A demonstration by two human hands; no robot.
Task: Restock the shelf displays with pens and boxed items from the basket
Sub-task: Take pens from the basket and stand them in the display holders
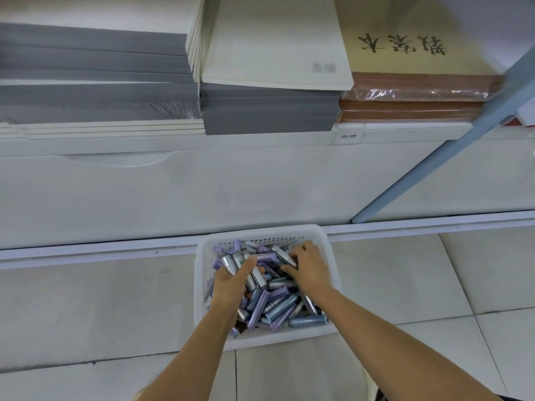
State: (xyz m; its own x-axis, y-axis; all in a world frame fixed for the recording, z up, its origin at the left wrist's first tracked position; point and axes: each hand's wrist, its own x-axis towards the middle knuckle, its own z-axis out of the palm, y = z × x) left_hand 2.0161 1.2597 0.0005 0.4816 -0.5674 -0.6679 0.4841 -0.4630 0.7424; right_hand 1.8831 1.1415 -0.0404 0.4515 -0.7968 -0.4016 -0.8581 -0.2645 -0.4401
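A white plastic basket (199, 273) stands on the tiled floor against the shelf base, filled with several short purple, silver and blue pens (278, 302). Both my hands are inside it. My left hand (231, 285) grips a bundle of silver pens (233, 261) near the basket's left side. My right hand (308, 270) curls round a silver pen (282, 254) near the far right. The pens under my palms are hidden.
The shelf (405, 130) above holds stacks of grey-edged notebooks (269, 111), a cream-covered pad (275, 44) and wrapped brown books (414, 91). A white drawer front (173, 192) lies below it. A blue upright post (434, 157) slants at the right. Pale floor tiles surround the basket.
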